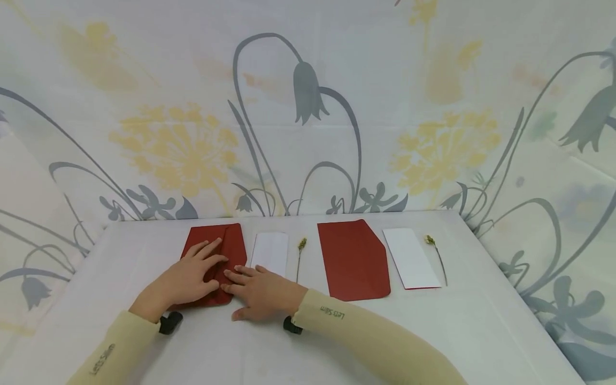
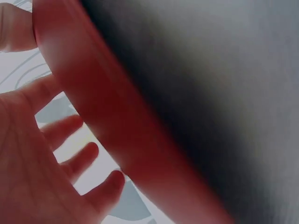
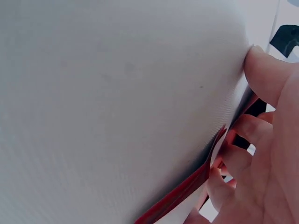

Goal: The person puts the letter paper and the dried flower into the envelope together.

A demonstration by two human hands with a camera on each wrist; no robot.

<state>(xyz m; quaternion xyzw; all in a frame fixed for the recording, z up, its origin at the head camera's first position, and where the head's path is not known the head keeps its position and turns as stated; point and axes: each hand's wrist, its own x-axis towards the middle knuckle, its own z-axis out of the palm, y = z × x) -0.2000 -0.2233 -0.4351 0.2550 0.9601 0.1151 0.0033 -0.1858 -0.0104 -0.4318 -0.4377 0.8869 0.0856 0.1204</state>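
Note:
A red envelope [image 1: 236, 238] lies at the left of the white table, its pointed flap folded over toward the right. My left hand [image 1: 190, 275] rests on it with fingers spread across the middle. From the right, my right hand [image 1: 267, 291] lies palm down, its fingertips on the envelope's lower right part and its thumb on the tablecloth. The left wrist view shows straight fingers against the red paper [image 2: 93, 88]. In the right wrist view, a red paper edge [image 3: 180, 189] stands slightly raised beside the fingers. The hands cover much of the envelope's lower half.
Just right of the envelope is a white card [image 1: 269, 248], partly behind my right hand, then a small dried flower [image 1: 301, 246]. Farther right lie a second red envelope [image 1: 356, 262], another white card [image 1: 411, 259] and another flower [image 1: 430, 240]. A patterned cloth [image 1: 298, 160] hangs behind.

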